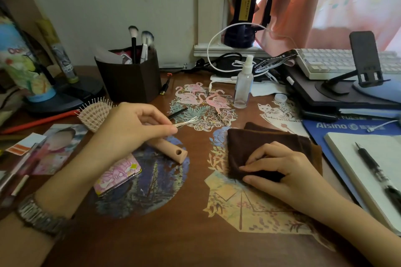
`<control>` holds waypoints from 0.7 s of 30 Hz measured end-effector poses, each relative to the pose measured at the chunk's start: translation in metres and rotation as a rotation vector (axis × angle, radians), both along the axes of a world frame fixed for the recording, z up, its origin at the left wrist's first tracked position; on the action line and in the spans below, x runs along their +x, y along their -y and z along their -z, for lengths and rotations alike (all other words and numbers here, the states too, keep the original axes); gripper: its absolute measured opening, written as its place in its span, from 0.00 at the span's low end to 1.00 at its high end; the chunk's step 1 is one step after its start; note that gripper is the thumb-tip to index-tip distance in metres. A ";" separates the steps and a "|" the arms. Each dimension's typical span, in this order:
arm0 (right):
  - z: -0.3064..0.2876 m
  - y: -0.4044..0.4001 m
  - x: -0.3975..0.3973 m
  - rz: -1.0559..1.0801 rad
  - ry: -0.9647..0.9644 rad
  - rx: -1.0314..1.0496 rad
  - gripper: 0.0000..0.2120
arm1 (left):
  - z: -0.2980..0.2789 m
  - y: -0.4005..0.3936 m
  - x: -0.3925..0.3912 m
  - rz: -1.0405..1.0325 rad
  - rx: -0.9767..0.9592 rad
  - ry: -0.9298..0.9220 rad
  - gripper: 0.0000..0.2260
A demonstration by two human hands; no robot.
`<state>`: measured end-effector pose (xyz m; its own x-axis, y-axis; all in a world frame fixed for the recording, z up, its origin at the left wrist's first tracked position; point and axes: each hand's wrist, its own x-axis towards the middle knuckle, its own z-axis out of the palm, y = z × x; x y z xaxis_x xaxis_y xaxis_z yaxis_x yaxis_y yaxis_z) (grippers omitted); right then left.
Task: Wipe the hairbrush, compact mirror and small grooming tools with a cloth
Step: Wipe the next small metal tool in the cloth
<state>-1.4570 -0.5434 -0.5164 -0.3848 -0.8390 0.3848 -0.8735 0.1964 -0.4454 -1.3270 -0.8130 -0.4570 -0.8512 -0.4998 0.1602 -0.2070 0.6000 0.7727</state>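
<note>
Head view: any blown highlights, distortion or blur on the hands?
Head view: window behind the pink curtain blows out, the desk reads dim. Wide-angle bending at the edges, the keyboard curves. Left hand pinching tweezers and right hand on the brown cloth look sharp.

A dark brown holder (130,81) stood at eleven o'clock with makeup brushes (141,43) upright in it. A clear spray bottle (243,84) stood at twelve, just beside a coiled white cable (219,50). A white keyboard (325,62) and a black phone stand (364,60) sat at two. An open notebook (358,171) lay at three (a black pen (377,173) across it), partly over what seemed a blue mouse pad (321,128).
</note>
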 end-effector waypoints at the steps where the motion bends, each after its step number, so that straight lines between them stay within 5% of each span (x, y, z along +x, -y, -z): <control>1: 0.000 0.000 0.000 0.000 0.001 -0.002 0.12 | 0.001 0.002 -0.003 -0.024 -0.003 -0.006 0.07; 21: 0.001 0.000 -0.001 0.000 0.009 0.013 0.11 | 0.031 0.028 -0.065 -0.113 -0.304 -0.009 0.06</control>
